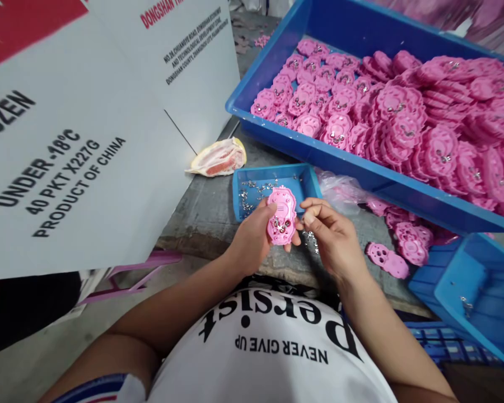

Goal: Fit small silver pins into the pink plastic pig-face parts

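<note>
My left hand [254, 232] is closed around a pink plastic casing [282, 211], its thumb on the left edge. Small shiny metal pieces sit in the casing's lower half. Just to the right, my right hand [330, 232] has thumb and forefinger pinched together; whatever is between them is too small to make out. Below those fingertips lie loose small metal pieces [311, 242] on the table. Behind the casing stands a small blue tray [306, 178] holding scattered metal pieces.
A large blue bin [273, 134] full of pink casings fills the back right. More pink casings [412, 242] lie beside a blue box [479, 285] at the right. A big white carton [121, 101] stands at left, near a piece of peeled fruit [220, 158].
</note>
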Action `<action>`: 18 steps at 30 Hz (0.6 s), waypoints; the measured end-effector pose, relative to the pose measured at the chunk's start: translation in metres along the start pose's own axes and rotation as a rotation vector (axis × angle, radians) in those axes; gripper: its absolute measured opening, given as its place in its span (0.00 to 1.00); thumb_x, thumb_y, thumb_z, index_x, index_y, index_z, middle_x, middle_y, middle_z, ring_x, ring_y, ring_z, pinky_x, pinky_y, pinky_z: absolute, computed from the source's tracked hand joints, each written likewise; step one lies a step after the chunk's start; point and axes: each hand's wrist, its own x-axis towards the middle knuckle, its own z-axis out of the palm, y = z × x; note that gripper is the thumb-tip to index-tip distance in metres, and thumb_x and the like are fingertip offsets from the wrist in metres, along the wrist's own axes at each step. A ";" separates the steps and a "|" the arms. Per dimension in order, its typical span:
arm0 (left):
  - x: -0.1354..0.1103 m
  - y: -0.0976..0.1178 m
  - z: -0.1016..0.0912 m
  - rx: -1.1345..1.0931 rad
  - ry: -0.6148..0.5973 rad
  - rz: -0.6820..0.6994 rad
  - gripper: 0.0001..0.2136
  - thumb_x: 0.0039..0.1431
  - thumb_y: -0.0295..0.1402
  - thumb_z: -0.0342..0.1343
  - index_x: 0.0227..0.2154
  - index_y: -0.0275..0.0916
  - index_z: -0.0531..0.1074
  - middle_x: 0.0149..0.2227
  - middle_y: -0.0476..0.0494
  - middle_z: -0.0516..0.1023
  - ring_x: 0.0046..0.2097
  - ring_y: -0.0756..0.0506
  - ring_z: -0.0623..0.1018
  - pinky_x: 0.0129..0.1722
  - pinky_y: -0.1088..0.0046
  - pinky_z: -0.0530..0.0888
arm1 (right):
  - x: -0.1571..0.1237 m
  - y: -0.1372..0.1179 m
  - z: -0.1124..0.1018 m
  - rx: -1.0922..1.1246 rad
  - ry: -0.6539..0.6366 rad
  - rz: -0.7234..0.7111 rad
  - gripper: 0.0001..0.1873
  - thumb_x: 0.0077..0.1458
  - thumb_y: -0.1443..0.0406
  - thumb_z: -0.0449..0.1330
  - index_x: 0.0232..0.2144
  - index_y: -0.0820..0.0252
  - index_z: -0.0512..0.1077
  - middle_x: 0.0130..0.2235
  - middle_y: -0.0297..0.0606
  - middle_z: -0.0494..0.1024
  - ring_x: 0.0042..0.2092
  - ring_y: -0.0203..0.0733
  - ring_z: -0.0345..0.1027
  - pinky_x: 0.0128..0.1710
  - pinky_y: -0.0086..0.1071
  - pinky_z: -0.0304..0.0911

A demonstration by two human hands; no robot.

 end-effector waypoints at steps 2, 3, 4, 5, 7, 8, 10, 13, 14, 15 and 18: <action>0.000 -0.002 0.000 -0.004 -0.009 0.009 0.15 0.63 0.41 0.54 0.46 0.36 0.64 0.33 0.42 0.79 0.28 0.43 0.80 0.21 0.71 0.70 | -0.001 0.001 0.000 0.002 0.002 0.008 0.11 0.58 0.57 0.66 0.25 0.51 0.76 0.34 0.40 0.76 0.56 0.54 0.66 0.59 0.52 0.60; 0.000 -0.003 0.000 -0.002 -0.015 0.012 0.14 0.63 0.41 0.53 0.45 0.37 0.64 0.33 0.42 0.79 0.28 0.44 0.80 0.21 0.71 0.70 | -0.001 0.001 0.000 0.006 0.004 0.012 0.10 0.57 0.58 0.67 0.25 0.51 0.76 0.33 0.39 0.76 0.56 0.54 0.66 0.59 0.52 0.60; 0.000 -0.003 0.001 0.002 -0.019 0.014 0.14 0.63 0.41 0.53 0.45 0.37 0.64 0.33 0.42 0.79 0.28 0.44 0.80 0.21 0.71 0.70 | -0.001 0.001 0.000 0.013 0.006 0.019 0.10 0.57 0.58 0.67 0.25 0.51 0.76 0.32 0.39 0.76 0.56 0.53 0.66 0.59 0.52 0.59; 0.000 -0.004 0.001 0.008 -0.021 0.015 0.14 0.64 0.42 0.53 0.45 0.37 0.64 0.33 0.42 0.79 0.28 0.44 0.79 0.21 0.71 0.70 | -0.001 0.001 0.000 0.021 0.010 0.028 0.10 0.56 0.58 0.67 0.25 0.51 0.76 0.32 0.39 0.76 0.56 0.53 0.65 0.60 0.52 0.58; -0.002 -0.004 0.002 0.034 -0.012 0.018 0.14 0.64 0.41 0.53 0.44 0.37 0.64 0.33 0.43 0.78 0.27 0.46 0.78 0.22 0.71 0.71 | -0.002 0.000 0.000 0.046 0.023 0.059 0.09 0.55 0.59 0.68 0.24 0.52 0.76 0.32 0.39 0.76 0.55 0.53 0.65 0.59 0.51 0.58; -0.002 -0.004 0.003 0.057 -0.002 0.016 0.14 0.63 0.40 0.54 0.45 0.37 0.64 0.33 0.44 0.78 0.27 0.47 0.78 0.22 0.71 0.71 | -0.002 0.000 0.001 0.061 0.031 0.078 0.09 0.54 0.59 0.68 0.24 0.52 0.76 0.32 0.39 0.75 0.55 0.53 0.65 0.59 0.50 0.58; -0.004 -0.004 0.005 0.116 0.029 0.013 0.15 0.58 0.34 0.58 0.45 0.37 0.64 0.33 0.47 0.77 0.27 0.48 0.77 0.24 0.72 0.72 | -0.002 -0.001 0.002 0.098 0.041 0.122 0.10 0.52 0.59 0.70 0.23 0.53 0.76 0.32 0.38 0.75 0.52 0.52 0.66 0.56 0.48 0.60; -0.006 -0.004 0.007 0.190 0.075 0.016 0.19 0.50 0.27 0.61 0.46 0.37 0.64 0.33 0.50 0.75 0.28 0.49 0.77 0.24 0.74 0.71 | -0.002 -0.003 0.003 0.154 0.042 0.189 0.10 0.50 0.59 0.70 0.23 0.54 0.76 0.33 0.38 0.74 0.46 0.48 0.67 0.47 0.42 0.63; -0.006 -0.005 0.007 0.197 0.082 0.022 0.20 0.49 0.26 0.61 0.46 0.37 0.64 0.33 0.50 0.75 0.28 0.49 0.77 0.24 0.74 0.71 | -0.003 -0.003 0.004 0.173 0.043 0.208 0.10 0.49 0.59 0.71 0.23 0.55 0.76 0.34 0.38 0.75 0.43 0.46 0.67 0.43 0.40 0.63; -0.006 -0.005 0.007 0.194 0.078 0.026 0.19 0.50 0.26 0.60 0.46 0.37 0.64 0.33 0.50 0.75 0.28 0.49 0.77 0.24 0.74 0.71 | -0.003 -0.004 0.004 0.191 0.044 0.224 0.10 0.49 0.59 0.71 0.23 0.55 0.76 0.34 0.37 0.74 0.40 0.44 0.66 0.40 0.38 0.62; -0.006 -0.004 0.006 0.126 0.035 0.030 0.16 0.53 0.31 0.57 0.45 0.37 0.65 0.33 0.48 0.77 0.28 0.48 0.78 0.25 0.72 0.71 | -0.004 -0.004 0.004 0.229 0.036 0.249 0.11 0.49 0.58 0.72 0.25 0.56 0.76 0.33 0.36 0.73 0.35 0.41 0.64 0.36 0.37 0.62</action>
